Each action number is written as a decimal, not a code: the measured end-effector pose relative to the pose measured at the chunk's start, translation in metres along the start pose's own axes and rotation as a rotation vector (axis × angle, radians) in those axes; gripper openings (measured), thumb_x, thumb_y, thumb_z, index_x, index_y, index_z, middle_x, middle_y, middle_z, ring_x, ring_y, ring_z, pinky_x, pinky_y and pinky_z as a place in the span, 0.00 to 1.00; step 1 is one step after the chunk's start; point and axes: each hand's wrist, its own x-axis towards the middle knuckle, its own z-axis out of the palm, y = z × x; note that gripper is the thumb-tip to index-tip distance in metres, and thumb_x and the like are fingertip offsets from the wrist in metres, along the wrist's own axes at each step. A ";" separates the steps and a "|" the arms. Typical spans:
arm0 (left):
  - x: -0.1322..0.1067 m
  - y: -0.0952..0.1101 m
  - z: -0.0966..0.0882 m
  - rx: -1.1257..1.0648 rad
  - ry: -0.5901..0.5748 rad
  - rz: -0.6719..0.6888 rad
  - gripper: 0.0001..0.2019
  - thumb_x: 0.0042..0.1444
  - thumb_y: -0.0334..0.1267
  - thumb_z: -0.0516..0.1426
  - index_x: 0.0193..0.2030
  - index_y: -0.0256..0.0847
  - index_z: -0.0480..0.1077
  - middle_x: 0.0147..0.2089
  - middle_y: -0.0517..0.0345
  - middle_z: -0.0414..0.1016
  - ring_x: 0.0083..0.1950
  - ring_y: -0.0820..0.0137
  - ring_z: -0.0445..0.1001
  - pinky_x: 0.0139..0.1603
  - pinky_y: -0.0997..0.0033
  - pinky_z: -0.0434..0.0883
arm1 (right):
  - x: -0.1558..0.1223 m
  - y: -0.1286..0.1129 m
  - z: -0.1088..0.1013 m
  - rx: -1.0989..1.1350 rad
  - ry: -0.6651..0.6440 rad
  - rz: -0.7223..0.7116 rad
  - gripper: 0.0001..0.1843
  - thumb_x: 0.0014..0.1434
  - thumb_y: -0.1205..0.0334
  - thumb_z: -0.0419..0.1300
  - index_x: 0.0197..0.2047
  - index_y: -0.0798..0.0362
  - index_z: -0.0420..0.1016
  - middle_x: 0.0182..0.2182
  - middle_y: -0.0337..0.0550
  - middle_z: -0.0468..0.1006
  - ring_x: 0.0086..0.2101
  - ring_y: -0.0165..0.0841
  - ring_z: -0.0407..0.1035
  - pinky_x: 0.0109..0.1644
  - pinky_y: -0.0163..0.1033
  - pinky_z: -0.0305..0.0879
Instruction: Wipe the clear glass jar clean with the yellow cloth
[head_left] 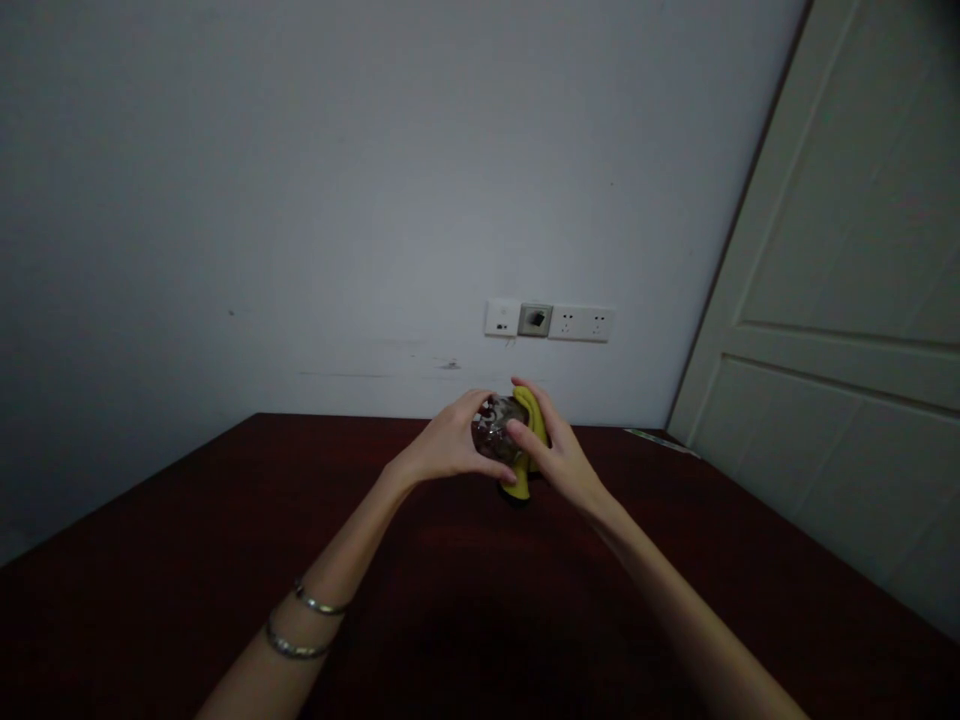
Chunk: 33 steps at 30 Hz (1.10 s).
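A clear, shiny rounded vessel that looks like glass is held between my two hands above the dark red table. My left hand curves around its left side, thumb below and fingers over the top. On the other side, my right hand presses a yellow cloth with a dark edge against the vessel. The cloth hangs down below my right fingers. My right thumb lies across the front of the vessel. Part of the vessel is hidden behind the fingers and cloth.
The dark red table reaches back to a pale wall. Wall sockets sit just above and behind my hands. A white panelled door stands at the right. A thin flat strip lies near the table's back right corner.
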 end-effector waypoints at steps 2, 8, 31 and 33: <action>-0.002 0.001 0.004 -0.037 0.017 -0.018 0.43 0.31 0.49 0.71 0.56 0.37 0.62 0.52 0.45 0.71 0.52 0.56 0.71 0.54 0.55 0.67 | -0.001 -0.001 0.000 -0.047 0.021 -0.122 0.27 0.60 0.50 0.55 0.60 0.49 0.62 0.60 0.51 0.65 0.59 0.42 0.60 0.64 0.55 0.54; -0.003 -0.004 0.016 -0.177 0.052 0.006 0.38 0.41 0.40 0.67 0.59 0.38 0.58 0.50 0.49 0.73 0.48 0.60 0.74 0.49 0.61 0.71 | -0.003 -0.008 -0.003 -0.211 -0.053 -0.618 0.19 0.59 0.65 0.58 0.54 0.48 0.72 0.57 0.47 0.70 0.64 0.43 0.52 0.66 0.57 0.51; -0.003 -0.002 0.017 -0.045 0.027 0.109 0.48 0.32 0.45 0.71 0.62 0.39 0.58 0.59 0.44 0.68 0.58 0.54 0.69 0.59 0.54 0.65 | 0.008 0.000 -0.003 -0.039 0.193 -0.262 0.12 0.62 0.62 0.54 0.40 0.48 0.80 0.43 0.44 0.81 0.47 0.38 0.74 0.54 0.50 0.71; -0.003 -0.002 0.018 -0.042 0.025 0.098 0.47 0.32 0.44 0.71 0.61 0.39 0.59 0.59 0.45 0.69 0.57 0.55 0.69 0.59 0.54 0.65 | 0.008 0.000 -0.003 -0.061 0.190 -0.241 0.11 0.62 0.62 0.55 0.39 0.49 0.80 0.43 0.45 0.81 0.46 0.37 0.75 0.53 0.49 0.71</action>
